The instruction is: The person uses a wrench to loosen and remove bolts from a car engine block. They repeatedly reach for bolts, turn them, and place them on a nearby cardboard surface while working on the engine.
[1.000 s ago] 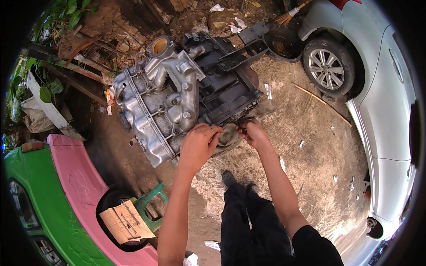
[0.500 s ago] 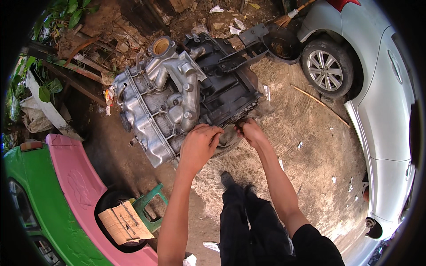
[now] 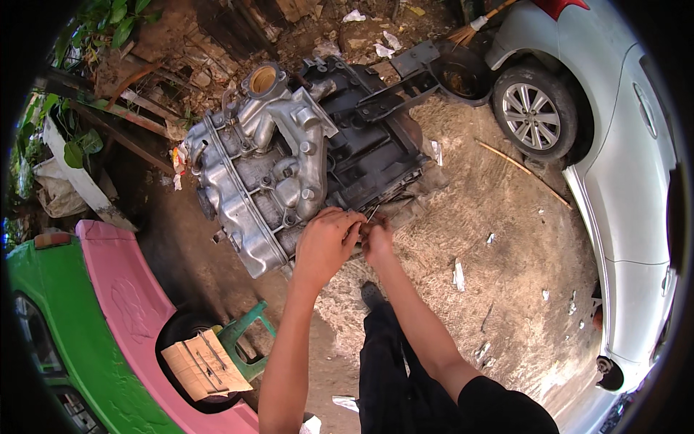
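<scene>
Two-handed work at near edge of engine (image 3: 307,137)
Left hand (image 3: 329,242) and right hand (image 3: 378,240) are close together, both curled; what either one grips cannot be told.

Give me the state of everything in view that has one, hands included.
Engine: outside any vehicle
Left hand: fingers curled at the engine's near edge
Right hand: fingers bent, close by the left hand, grip unclear
Black tub: open-topped
Car wheel: fitted on the silver car
Cardboard: lying with thin rods on it
</scene>
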Tool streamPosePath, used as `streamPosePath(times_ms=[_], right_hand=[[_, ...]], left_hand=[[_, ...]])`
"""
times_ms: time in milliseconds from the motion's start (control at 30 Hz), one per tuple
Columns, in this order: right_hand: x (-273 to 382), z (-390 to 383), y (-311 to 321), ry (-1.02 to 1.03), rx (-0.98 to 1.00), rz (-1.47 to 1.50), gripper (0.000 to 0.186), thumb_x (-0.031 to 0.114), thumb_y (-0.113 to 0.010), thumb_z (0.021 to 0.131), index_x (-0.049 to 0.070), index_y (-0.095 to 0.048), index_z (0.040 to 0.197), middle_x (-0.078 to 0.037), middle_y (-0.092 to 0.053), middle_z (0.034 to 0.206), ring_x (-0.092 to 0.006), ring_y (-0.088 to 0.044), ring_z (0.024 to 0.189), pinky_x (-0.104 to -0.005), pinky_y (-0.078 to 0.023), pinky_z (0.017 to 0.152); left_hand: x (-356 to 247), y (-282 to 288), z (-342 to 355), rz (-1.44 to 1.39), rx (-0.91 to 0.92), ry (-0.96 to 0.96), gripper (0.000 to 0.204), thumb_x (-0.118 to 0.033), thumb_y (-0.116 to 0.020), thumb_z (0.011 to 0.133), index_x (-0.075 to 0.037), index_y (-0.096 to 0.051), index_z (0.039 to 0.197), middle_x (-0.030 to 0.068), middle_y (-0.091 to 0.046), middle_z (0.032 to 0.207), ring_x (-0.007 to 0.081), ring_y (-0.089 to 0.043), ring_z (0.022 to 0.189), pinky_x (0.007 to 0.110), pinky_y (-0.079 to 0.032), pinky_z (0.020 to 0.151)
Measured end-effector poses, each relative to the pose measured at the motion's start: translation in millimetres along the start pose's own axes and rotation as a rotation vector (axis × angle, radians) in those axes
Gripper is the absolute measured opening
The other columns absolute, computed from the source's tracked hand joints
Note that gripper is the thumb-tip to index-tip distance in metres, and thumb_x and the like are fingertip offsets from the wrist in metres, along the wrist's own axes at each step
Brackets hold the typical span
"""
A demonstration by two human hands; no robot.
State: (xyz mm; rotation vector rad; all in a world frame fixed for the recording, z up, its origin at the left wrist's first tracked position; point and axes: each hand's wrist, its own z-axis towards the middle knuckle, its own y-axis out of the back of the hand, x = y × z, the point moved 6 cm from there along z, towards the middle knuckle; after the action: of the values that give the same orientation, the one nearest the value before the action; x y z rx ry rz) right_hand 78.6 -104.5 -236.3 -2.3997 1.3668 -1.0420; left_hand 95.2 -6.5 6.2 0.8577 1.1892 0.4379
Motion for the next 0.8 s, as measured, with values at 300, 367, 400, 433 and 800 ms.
streamPosePath(times_ms=[300, 367, 400, 433, 800], right_hand=[[-9, 15, 3, 0.242, 0.194, -0.415, 0.026, -0.003, -0.049, 0.104, -0.003, -0.053, 0.13, -0.011, -0.063, 0.095, -0.017, -0.061, 0.073, -0.035, -0.047, 0.063], [-10, 8, 7, 0.123, 0.215, -0.172, 0.033, 0.002, -0.045, 0.108, -0.002, -0.047, 0.14, -0.007, -0.057, 0.093, -0.0137, -0.049, 0.067, -0.034, -0.042, 0.059], [-7, 2, 13, 0.064, 0.203, -0.091, 0.036, 0.004, -0.043, 0.109, -0.001, -0.044, 0.145, -0.006, -0.053, 0.091, -0.0128, -0.043, 0.066, -0.0334, -0.039, 0.058], [-4, -3, 19, 0.004, 0.189, -0.011, 0.039, 0.006, -0.041, 0.111, 0.0, -0.041, 0.149, -0.004, -0.05, 0.09, -0.012, -0.037, 0.064, -0.0328, -0.036, 0.057], [48, 0, 6, -0.211, 0.148, -0.094, 0.039, -0.001, -0.038, 0.102, -0.006, -0.047, 0.139, -0.006, -0.052, 0.094, -0.0092, -0.038, 0.064, -0.0265, -0.033, 0.052]], left_hand=[[1, -1, 0, -0.008, -0.039, -0.039, 0.016, -0.004, -0.069, 0.089, -0.007, -0.076, 0.103, 0.0125, -0.066, 0.071, 0.0304, -0.066, 0.077, 0.042, -0.055, 0.081], [1, 0, 0, -0.01, -0.037, -0.028, 0.016, -0.004, -0.069, 0.088, -0.006, -0.076, 0.103, 0.0124, -0.065, 0.07, 0.0299, -0.066, 0.076, 0.042, -0.055, 0.08], [1, 0, 0, -0.013, -0.04, -0.022, 0.017, -0.003, -0.07, 0.088, -0.006, -0.076, 0.103, 0.0123, -0.064, 0.07, 0.0295, -0.066, 0.077, 0.042, -0.055, 0.079], [1, 0, -1, -0.017, -0.042, -0.015, 0.017, -0.003, -0.07, 0.087, -0.006, -0.076, 0.103, 0.0122, -0.064, 0.069, 0.0292, -0.066, 0.077, 0.041, -0.055, 0.079], [1, 0, 0, -0.008, -0.022, -0.009, 0.016, -0.003, -0.07, 0.086, -0.006, -0.074, 0.102, 0.013, -0.069, 0.082, 0.0331, -0.067, 0.087, 0.044, -0.055, 0.084]])
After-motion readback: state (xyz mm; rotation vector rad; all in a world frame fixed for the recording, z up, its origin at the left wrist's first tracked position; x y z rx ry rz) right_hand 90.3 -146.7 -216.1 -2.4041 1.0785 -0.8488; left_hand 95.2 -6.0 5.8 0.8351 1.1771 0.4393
